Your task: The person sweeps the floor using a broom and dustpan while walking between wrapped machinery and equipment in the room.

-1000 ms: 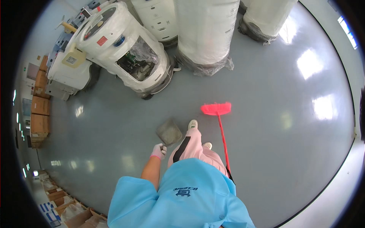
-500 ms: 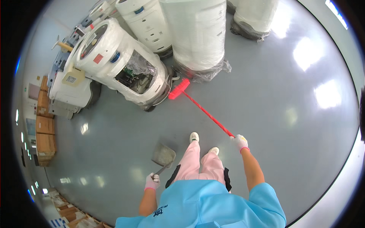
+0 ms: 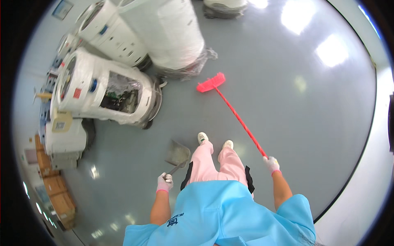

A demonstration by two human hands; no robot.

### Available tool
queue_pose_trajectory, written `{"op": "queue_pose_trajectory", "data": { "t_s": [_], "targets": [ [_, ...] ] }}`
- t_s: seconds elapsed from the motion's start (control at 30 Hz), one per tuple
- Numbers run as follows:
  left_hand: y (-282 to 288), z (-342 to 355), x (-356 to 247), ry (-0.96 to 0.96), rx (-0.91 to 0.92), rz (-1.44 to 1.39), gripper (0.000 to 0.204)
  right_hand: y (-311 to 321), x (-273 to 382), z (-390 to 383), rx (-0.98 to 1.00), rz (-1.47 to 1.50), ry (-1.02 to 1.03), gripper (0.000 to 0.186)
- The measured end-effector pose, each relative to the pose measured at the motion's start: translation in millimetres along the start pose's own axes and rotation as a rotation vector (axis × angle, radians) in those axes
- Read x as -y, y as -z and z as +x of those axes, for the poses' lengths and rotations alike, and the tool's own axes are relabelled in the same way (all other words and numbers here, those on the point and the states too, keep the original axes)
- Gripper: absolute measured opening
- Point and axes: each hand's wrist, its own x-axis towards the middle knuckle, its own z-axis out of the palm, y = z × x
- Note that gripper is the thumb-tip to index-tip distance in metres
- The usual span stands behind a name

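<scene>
My left hand point(image 3: 164, 182), in a white glove with a pink cuff, is closed on the dark handle of a dustpan point(image 3: 175, 154), whose grey pan is low beside my left leg. My right hand point(image 3: 271, 165), gloved the same way, grips the red handle of a broom point(image 3: 242, 124). The pink broom head point(image 3: 211, 82) is out ahead on the grey floor, just below a tall plastic-wrapped white unit point(image 3: 172, 37).
More white machines point(image 3: 119, 41) stand at the upper left, one open-fronted machine point(image 3: 76, 82) showing electronics. Cardboard boxes point(image 3: 59, 201) line the left side, and another wrapped unit point(image 3: 225, 8) stands at the top. A white wall point(image 3: 383, 90) edges the floor on the right.
My right hand and the broom have swung into clearer view; the broom head moved up, and lately rightward. The view has turned, shifting the machines leftward. My left hand still holds the dustpan.
</scene>
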Motion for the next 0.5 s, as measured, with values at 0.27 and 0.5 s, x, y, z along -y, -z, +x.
{"op": "queue_pose_trajectory", "data": {
  "t_s": [0.27,0.5],
  "targets": [
    [-48.7,27.8,-5.1,-0.011,0.075,0.115,0.028,-122.2,-180.8,-179.0,0.072,0.241,-0.288,0.048],
    [-71.3,28.6,-1.7,0.006,0.123,0.177,0.028,-80.8,-135.7,-240.5,-0.026,0.472,-0.27,0.042]
  ]
}}
